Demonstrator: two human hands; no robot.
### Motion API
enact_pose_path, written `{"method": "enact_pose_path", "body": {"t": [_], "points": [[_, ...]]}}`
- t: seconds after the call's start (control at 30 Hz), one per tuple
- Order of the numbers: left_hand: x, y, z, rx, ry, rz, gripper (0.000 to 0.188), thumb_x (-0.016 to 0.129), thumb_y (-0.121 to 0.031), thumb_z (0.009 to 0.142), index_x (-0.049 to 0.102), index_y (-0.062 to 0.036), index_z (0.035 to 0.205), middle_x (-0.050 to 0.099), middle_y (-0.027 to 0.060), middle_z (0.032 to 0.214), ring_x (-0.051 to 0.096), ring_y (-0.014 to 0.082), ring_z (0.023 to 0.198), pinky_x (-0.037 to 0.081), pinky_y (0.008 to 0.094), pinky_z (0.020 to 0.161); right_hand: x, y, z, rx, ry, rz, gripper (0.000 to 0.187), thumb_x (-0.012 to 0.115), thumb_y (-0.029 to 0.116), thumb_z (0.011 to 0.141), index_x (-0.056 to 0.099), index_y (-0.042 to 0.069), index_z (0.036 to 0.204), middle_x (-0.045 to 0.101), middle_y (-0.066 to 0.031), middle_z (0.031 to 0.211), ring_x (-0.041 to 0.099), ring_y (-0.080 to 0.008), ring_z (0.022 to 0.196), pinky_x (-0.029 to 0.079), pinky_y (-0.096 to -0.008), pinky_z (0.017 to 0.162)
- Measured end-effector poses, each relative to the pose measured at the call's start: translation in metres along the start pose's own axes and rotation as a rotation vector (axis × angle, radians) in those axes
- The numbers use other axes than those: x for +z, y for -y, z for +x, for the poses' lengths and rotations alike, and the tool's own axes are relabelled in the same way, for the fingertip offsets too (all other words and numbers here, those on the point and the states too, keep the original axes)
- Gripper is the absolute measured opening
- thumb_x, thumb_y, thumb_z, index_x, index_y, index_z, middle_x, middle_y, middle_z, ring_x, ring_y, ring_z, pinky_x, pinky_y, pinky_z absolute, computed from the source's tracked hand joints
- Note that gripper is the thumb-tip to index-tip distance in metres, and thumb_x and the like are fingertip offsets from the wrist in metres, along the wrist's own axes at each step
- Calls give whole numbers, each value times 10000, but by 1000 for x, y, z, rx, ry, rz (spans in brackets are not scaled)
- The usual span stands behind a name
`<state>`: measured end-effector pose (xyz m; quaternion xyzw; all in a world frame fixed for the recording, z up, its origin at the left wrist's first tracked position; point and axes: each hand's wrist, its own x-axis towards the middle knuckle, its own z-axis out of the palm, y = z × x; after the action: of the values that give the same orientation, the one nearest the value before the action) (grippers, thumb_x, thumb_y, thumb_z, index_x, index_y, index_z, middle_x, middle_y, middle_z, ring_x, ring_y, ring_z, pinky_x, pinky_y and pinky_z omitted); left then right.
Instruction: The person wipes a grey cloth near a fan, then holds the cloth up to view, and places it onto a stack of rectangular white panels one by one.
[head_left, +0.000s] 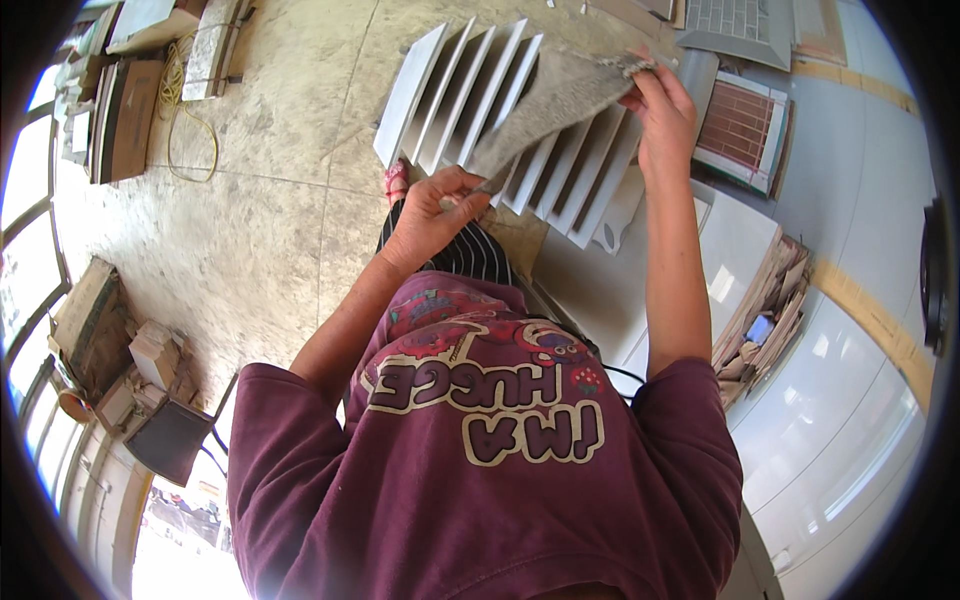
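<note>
A grey, worn-looking cloth (560,98) is stretched at a slant between my two hands. My left hand (440,208) pinches its lower left corner, close to my striped trousers. My right hand (664,112) grips the bunched upper right end, higher and farther away. Behind and below the cloth stands a row of thin white panels (412,98), set on edge with gaps between them. The cloth hides the middle of the row. More panels (598,190) show to the right of it. Whether the cloth touches them I cannot tell.
Right of the panels lies a white board with a handle hole (622,222), near a glossy white surface (735,250). A brick-patterned sample panel (738,132) leans farther right. Cardboard pieces (765,320) are stacked below. Boxes (128,120) and a yellow cord (172,95) lie far left.
</note>
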<state>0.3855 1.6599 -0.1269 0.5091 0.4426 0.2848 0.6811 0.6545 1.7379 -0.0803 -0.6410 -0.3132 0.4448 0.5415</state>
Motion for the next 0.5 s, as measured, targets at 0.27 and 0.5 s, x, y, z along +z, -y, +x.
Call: {"method": "enact_pose_path", "body": {"t": [0.27,0.5], "points": [[-35,65,76,-7,-314,46,172,625,-79,839,613,14,983,585,-12,736,525,54,657,436,199,618,67,-57,93,44,52,-70,205,582,118,855,652,54,1036,629,-5,834,579,-86,688,479,-218,580],[-42,156,152,-145,-450,263,234,666,-134,797,654,5,986,635,54,776,564,85,668,458,231,602,62,-160,145,281,-161,-211,202,635,148,817,658,34,983,634,-10,767,605,-98,578,460,-226,477]]}}
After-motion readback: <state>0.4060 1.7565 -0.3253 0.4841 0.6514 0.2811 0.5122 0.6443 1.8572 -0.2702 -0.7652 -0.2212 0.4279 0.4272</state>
